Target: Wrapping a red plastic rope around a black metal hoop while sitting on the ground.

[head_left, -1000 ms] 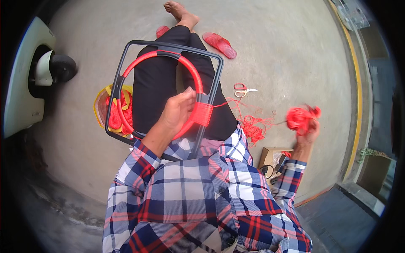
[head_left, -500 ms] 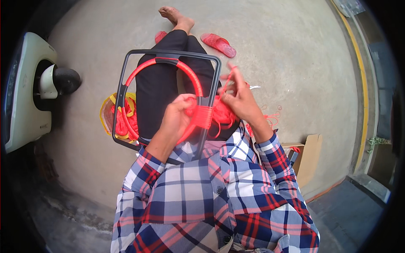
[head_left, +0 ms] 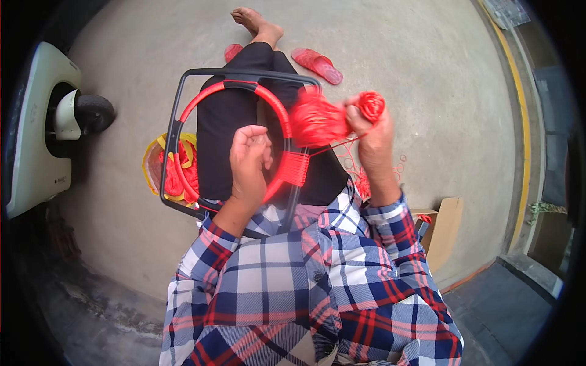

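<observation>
A black frame (head_left: 177,100) with rounded corners rests across my lap, with a ring (head_left: 210,93) inside it, mostly wrapped in red cord. On the right, neat red coils (head_left: 294,168) bind the ring to the frame's side bar. From these coils a strand runs up to my right hand (head_left: 369,131), closed around a red cord hank (head_left: 318,121). The hank is blurred by motion, and one bunched end sticks out past my fingers. Inside the ring, left of the coils, my left hand (head_left: 249,160) is raised with loosely bent fingers and nothing visible in them.
A yellow-edged bag (head_left: 152,161) of red cord stands by my left leg. Loose red cord (head_left: 361,183) lies on the floor to the right, near an open cardboard box (head_left: 444,229). Red slippers (head_left: 317,64) lie ahead; a white vehicle (head_left: 46,128) stands left.
My right hand has swung outward to the right, pulling the red hank up from beside the coils and drawing the strand out. My left hand has come off the ring and moved slightly left.
</observation>
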{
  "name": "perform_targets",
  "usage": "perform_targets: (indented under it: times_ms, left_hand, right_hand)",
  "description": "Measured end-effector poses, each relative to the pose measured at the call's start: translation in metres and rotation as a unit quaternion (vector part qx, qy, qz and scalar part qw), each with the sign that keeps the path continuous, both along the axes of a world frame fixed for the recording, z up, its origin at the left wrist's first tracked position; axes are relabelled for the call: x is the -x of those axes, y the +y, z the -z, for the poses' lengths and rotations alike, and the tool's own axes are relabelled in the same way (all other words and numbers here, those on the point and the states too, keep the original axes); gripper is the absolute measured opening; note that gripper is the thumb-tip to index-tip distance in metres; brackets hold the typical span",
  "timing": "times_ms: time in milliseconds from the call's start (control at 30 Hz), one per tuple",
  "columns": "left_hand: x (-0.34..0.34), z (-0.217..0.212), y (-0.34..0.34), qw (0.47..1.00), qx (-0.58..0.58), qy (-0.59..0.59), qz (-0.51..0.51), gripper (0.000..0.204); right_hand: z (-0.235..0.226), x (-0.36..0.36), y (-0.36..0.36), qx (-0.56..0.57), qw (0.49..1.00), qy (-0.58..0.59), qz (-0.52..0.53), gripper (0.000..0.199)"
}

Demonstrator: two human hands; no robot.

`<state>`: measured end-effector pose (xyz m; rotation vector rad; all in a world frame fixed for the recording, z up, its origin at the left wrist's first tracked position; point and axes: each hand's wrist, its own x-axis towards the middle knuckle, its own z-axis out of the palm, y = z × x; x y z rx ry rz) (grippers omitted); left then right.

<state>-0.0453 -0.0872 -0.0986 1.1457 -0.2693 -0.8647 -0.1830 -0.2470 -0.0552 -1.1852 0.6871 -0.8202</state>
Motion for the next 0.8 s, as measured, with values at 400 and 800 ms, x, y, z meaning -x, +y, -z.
perform_targets:
  times_ms: [400,800]
  left_hand:
    - [0.002,-0.005,-0.011,0.962,-0.036,0.24,0.126,0.05]
    - [-0.001,0.009,-0.006,0.941,0.019,0.271,0.201,0.051]
  right_hand:
    - [0.073,0.189,-0.069,-0.251,0.961,0.024,0.117,0.011]
    - [0.06,0.044,-0.001,-0.1,0.908,0.128,-0.385,0.035]
